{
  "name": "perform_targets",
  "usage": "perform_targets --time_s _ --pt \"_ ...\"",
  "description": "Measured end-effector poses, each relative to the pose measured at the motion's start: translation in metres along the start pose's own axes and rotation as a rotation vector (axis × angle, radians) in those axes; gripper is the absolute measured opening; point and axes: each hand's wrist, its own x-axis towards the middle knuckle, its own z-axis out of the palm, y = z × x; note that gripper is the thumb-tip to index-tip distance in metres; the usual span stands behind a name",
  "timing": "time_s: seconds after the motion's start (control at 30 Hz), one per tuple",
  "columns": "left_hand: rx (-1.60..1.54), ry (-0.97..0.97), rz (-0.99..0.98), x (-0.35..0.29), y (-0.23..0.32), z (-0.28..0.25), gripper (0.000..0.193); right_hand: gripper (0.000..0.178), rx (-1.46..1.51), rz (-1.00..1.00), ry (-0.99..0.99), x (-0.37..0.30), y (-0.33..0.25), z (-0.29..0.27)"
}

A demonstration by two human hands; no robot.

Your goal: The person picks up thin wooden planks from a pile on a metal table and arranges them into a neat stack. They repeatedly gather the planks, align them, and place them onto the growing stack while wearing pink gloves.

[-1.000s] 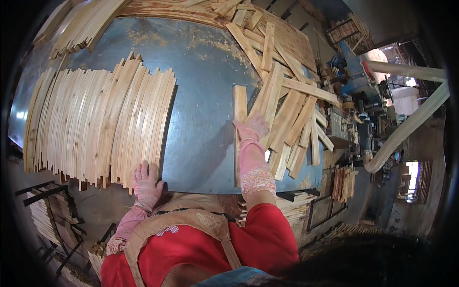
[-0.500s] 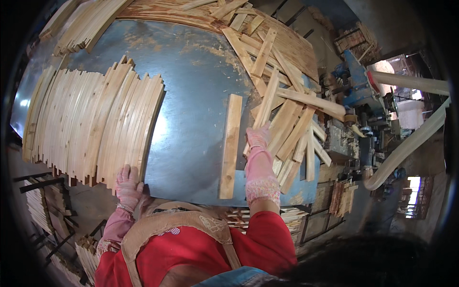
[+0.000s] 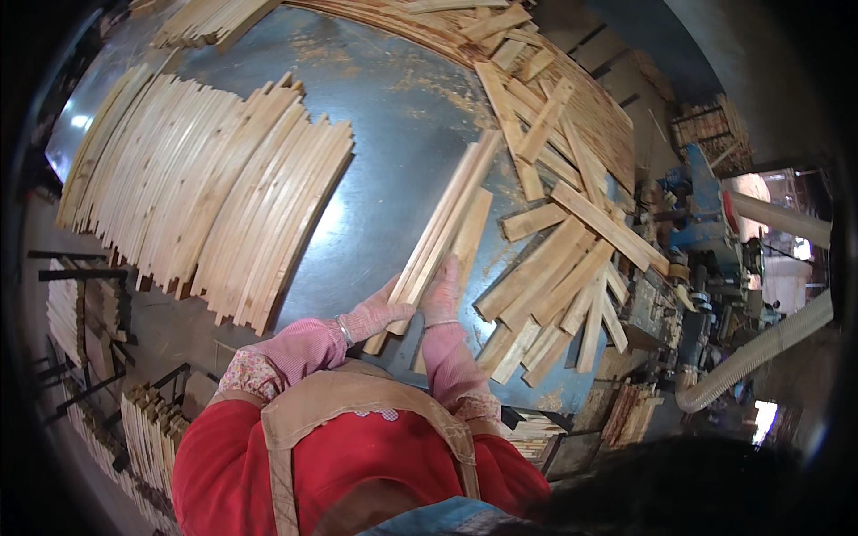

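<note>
Both hands wear pinkish gloves and meet near the table's front edge. My left hand [image 3: 380, 314] closes round the near end of a long, grooved wooden strip [image 3: 449, 213]. Against the strip's right side, my right hand [image 3: 441, 293] grips it close to the same end. The strip slants away from me, its far end toward the back right. Partly hidden under and beside it lies a flat wooden board [image 3: 472, 234]. To the left, many similar strips form a tight side-by-side row [image 3: 214, 192].
Loose boards [image 3: 545, 277] lie jumbled on the right of the blue-grey table [image 3: 375, 192]. Another stack of strips [image 3: 210, 22] sits at the far left. Beyond the right edge stands a machine [image 3: 702, 210] with a ribbed hose [image 3: 760, 362]. Racks of wood [image 3: 147, 420] stand lower left.
My left hand has left the row of strips and come right onto the strip. My right hand has drawn back left from the pile with it. The view has shifted.
</note>
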Motion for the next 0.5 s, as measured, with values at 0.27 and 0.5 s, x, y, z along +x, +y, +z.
perform_targets --time_s 0.27,0.5 --pt "-0.262 0.136 -0.073 -0.059 0.011 -0.075 0.090 0.062 -0.311 0.232 -0.027 0.006 0.045 0.075" --pt "-0.346 0.245 -0.129 -0.098 0.008 -0.122 0.064 0.076 -0.203 0.467 -0.277 -0.012 0.041 0.072"
